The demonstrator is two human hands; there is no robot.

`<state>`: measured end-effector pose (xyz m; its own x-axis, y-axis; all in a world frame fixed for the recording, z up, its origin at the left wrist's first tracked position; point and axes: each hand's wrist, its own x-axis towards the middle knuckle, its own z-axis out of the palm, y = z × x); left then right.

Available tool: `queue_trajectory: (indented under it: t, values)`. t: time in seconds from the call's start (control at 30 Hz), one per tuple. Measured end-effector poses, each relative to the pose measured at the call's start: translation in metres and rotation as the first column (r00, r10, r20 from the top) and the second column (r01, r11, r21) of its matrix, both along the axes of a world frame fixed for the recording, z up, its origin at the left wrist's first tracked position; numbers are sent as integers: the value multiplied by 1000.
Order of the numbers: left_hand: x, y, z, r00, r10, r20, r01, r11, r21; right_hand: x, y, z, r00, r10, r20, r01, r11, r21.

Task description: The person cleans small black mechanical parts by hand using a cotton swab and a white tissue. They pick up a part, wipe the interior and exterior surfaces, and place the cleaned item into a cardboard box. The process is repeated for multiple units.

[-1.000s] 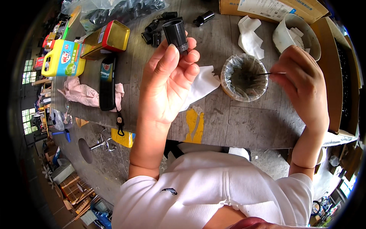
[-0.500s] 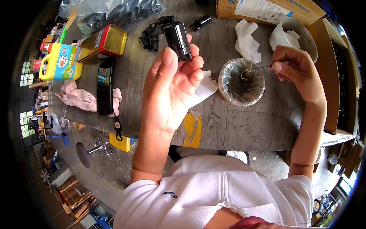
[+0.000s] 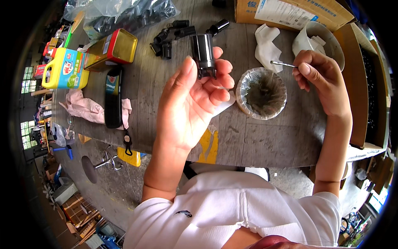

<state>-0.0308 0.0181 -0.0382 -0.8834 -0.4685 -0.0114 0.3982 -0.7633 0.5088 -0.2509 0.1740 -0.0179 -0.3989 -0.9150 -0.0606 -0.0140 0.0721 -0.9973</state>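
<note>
Between the thumb and fingers of my left hand [image 3: 188, 99], a glossy black plastic cylinder [image 3: 203, 50] with a notched lower end is held up over the table. My right hand [image 3: 317, 76] pinches a thin metal stick [image 3: 283, 63] with a small rounded tip, which points left above the far rim of a plastic-lined round tub [image 3: 242, 103]. Dark grease-like matter coats the inside of the tub. A crumpled white tissue [image 3: 267, 45] lies just beyond it. Another white sheet [image 3: 226, 104] is partly hidden behind my left fingers.
Several similar black cylinders [image 3: 166, 50] lie at the back, near a clear bag [image 3: 137, 16] of more. On the left are a red-and-gold tin [image 3: 124, 45], a yellow jug [image 3: 66, 68], a black case [image 3: 113, 99] and a pink cloth [image 3: 85, 107]. Cardboard boxes [image 3: 348, 83] and a white bucket [image 3: 338, 50] bound the right.
The metal stick has come up out of the tub and its tip now shows above the rim. My left hand has moved slightly right and down with the black cylinder.
</note>
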Motion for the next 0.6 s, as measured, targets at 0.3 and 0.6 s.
queue_trajectory:
  t: [0.3, 0.6]
  values:
    - [-7, 22, 19, 976, -143, 165, 169, 973, -154, 32, 6, 15, 916, -214, -339, 52, 901, -430]
    - [-10, 32, 20, 971, -170, 166, 196, 968, -155, 37, 8, 18, 799, -250, -547, -36, 888, -459]
